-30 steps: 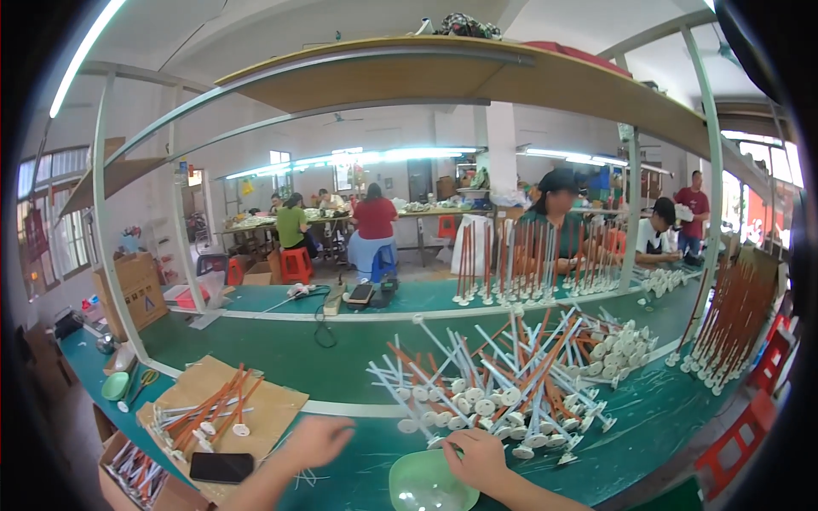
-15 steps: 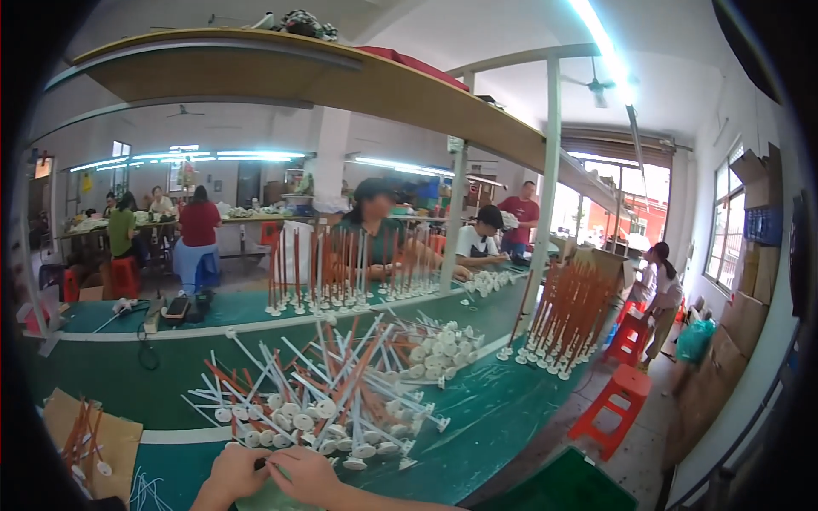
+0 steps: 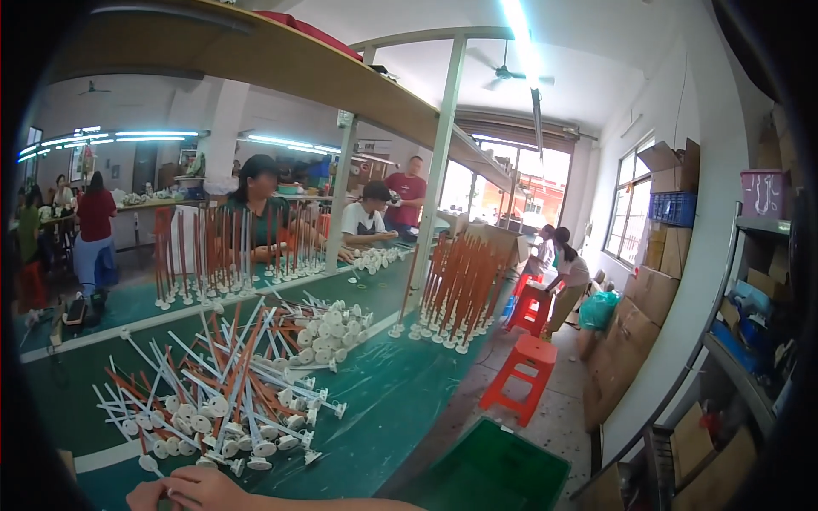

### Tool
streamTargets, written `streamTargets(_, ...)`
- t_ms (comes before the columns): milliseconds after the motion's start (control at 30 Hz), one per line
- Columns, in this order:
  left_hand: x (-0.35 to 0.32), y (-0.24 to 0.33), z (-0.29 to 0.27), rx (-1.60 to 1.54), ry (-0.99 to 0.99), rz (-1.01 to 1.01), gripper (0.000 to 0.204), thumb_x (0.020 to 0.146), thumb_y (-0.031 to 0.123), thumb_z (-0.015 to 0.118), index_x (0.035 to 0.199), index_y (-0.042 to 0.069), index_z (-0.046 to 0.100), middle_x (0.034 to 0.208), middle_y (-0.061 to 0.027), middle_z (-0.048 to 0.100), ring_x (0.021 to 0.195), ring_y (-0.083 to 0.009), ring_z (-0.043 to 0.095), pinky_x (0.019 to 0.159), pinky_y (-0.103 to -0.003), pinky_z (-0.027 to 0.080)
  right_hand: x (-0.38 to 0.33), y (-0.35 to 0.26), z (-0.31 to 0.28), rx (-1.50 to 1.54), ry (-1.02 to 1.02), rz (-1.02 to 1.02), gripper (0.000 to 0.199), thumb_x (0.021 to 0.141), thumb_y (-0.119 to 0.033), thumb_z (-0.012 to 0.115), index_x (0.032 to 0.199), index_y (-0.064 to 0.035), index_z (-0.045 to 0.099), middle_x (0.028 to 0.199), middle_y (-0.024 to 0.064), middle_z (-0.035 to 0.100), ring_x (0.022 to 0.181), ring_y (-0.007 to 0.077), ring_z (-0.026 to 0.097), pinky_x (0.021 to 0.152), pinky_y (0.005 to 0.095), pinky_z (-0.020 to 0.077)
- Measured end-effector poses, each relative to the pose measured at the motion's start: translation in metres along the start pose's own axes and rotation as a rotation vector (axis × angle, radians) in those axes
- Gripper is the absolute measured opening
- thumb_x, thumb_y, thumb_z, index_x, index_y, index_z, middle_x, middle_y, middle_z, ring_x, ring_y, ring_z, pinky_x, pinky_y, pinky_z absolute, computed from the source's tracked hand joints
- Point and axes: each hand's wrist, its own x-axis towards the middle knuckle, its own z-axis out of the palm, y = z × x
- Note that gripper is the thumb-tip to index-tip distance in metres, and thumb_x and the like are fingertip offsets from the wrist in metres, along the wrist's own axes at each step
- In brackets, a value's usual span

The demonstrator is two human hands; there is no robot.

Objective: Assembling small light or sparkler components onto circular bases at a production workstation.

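At the near edge of the rod pile, the left hand and right hand meet with bent fingers, any pinch unclear, the pile apparently left to do, standing rods behind and right of it seemingly done.

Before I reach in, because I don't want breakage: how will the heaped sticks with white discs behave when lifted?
The heaped sticks will probably snag, since they cross one another. Being thin, they're likely light. Their straight lines suggest they're fairly stiff.
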Motion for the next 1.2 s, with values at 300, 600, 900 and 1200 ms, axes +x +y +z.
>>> streamTargets(300,0.000,0.050,-0.010,-0.029,0.167,-0.186,0.043,0.093,0.013,0.060,0.135,0.004,0.053,0.105,-0.0180,0.069,0.090,-0.0262,0.067,0.078,-0.038,0.053,0.001,-0.010,-0.008,-0.159,0.182,-0.371,0.008,0.084,-0.018,0.073,0.080,-0.0107,0.072,0.081,0.0066,0.069,0.068,0.0260,0.065,0.057,0.0389,0.0517)
streamTargets(600,-0.003,-0.031,0.016,0.153,0.407,0.823,0.041,0.087,0.023,0.063,0.124,0.004,0.058,0.104,-0.0237,0.068,0.094,-0.0428,0.066,0.080,-0.046,0.054,0.007,-0.027,-0.007,-0.121,0.247,-0.364,0.007,0.084,-0.018,0.072,0.081,-0.0114,0.072,0.081,0.0056,0.068,0.069,0.0259,0.064,0.058,0.0384,0.0524)
streamTargets(900,-0.024,0.014,0.024,-0.039,0.167,0.031,0.039,0.091,0.019,0.056,0.125,0.000,0.055,0.112,-0.0266,0.063,0.098,-0.0480,0.062,0.083,-0.051,0.051,0.001,-0.036,-0.002,-0.113,0.257,-0.238,0.006,0.079,-0.018,0.072,0.078,-0.0128,0.071,0.075,0.0064,0.067,0.062,0.0281,0.063,0.055,0.0385,0.0510)
streamTargets(1200,-0.014,-0.108,0.074,0.201,-0.076,0.107,0.026,0.091,0.017,0.060,0.110,-0.001,0.059,0.102,-0.0231,0.065,0.089,-0.0386,0.065,0.081,-0.046,0.052,-0.005,-0.026,0.001,-0.139,0.229,-0.234,0.003,0.079,-0.013,0.073,0.081,-0.0125,0.071,0.080,0.0068,0.068,0.071,0.0289,0.065,0.061,0.0404,0.0512)
